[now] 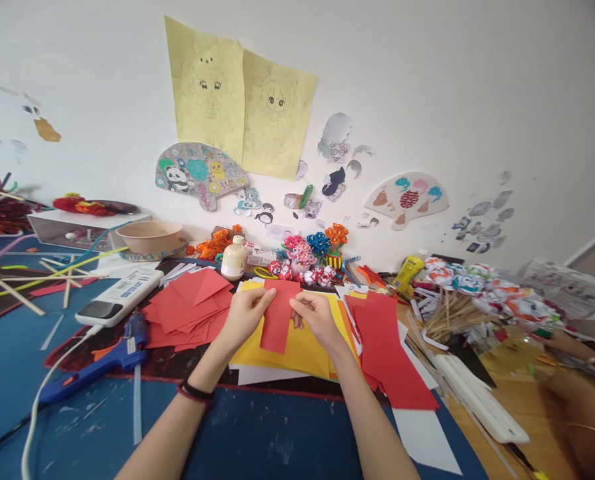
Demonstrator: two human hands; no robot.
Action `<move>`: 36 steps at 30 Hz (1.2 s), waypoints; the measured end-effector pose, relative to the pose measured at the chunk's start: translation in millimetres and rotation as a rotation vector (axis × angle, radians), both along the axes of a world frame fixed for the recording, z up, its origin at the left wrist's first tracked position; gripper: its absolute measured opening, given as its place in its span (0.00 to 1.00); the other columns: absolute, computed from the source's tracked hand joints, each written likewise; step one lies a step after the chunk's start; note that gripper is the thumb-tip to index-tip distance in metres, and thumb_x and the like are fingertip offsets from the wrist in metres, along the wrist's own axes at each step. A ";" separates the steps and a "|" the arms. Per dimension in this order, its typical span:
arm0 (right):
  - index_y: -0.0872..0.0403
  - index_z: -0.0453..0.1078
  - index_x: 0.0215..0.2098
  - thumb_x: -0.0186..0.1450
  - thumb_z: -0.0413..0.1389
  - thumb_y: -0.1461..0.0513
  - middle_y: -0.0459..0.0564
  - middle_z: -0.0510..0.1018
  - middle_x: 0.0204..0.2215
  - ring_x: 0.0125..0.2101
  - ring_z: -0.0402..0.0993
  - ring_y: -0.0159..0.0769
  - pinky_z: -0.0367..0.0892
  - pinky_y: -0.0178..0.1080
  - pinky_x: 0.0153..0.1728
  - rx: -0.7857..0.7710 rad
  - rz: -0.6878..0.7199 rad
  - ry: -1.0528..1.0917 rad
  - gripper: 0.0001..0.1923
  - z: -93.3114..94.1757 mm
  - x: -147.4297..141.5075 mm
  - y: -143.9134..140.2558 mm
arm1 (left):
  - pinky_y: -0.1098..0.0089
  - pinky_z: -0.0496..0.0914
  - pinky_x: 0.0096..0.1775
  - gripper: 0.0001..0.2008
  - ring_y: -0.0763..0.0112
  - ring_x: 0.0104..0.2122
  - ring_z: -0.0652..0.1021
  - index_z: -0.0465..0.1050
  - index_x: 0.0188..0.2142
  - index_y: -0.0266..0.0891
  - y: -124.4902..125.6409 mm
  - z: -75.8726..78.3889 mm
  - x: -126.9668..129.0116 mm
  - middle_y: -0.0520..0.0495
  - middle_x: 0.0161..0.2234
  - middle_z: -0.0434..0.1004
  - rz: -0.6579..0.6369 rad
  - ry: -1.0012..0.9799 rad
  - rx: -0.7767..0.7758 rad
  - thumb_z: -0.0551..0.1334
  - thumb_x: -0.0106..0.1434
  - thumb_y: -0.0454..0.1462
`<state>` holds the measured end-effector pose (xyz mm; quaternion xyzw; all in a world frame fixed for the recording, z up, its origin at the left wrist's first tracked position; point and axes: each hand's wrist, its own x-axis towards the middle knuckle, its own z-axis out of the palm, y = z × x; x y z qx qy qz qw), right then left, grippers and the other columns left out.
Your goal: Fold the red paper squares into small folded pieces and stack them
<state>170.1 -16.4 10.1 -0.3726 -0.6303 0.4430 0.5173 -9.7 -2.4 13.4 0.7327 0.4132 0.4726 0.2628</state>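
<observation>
A small red paper rectangle [278, 320] is held up in front of me between both hands. My left hand [250, 310] pinches its upper left edge between thumb and fingers. On the opposite edge, my right hand [317, 317] grips it the same way, with some fingertips curled behind. Under the hands lies a stack of yellow paper [297, 363] with white sheets beneath. To the left sits a pile of cut red paper pieces [190, 310]. Larger red sheets [384, 353] overlap to the right of the stack.
At left, a blue glue gun [127, 350] and a white power strip [120, 297] lie with cords trailing forward. A cream bottle [234, 259] stands behind the papers. Paper flowers on sticks [452, 307] and a white device [482, 397] are at right, near another person's arm [584, 413].
</observation>
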 end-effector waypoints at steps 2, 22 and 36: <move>0.56 0.68 0.23 0.61 0.57 0.54 0.44 0.72 0.16 0.16 0.67 0.29 0.60 0.31 0.17 -0.006 0.005 -0.006 0.14 0.9 0.1 -0.5 | 0.73 0.52 0.25 0.22 0.76 0.20 0.60 0.60 0.18 0.38 -1.1 -0.4 0.2 0.55 0.17 0.56 0.059 0.062 0.067 0.51 0.65 0.47; 0.55 0.70 0.24 0.61 0.56 0.55 0.45 0.72 0.18 0.16 0.65 0.28 0.59 0.31 0.18 0.062 -0.113 0.063 0.13 1.0 5.0 1.2 | 0.73 0.51 0.24 0.22 0.76 0.20 0.57 0.59 0.17 0.38 -0.6 -2.4 4.4 0.56 0.17 0.52 -0.032 0.096 0.026 0.52 0.63 0.48; 0.56 0.71 0.25 0.60 0.58 0.54 0.47 0.74 0.19 0.17 0.67 0.29 0.61 0.32 0.18 0.068 -0.209 0.155 0.14 -1.7 9.8 6.6 | 0.74 0.56 0.26 0.22 0.74 0.23 0.64 0.67 0.21 0.37 -0.1 -5.3 8.4 0.53 0.19 0.64 0.013 0.066 0.041 0.53 0.64 0.49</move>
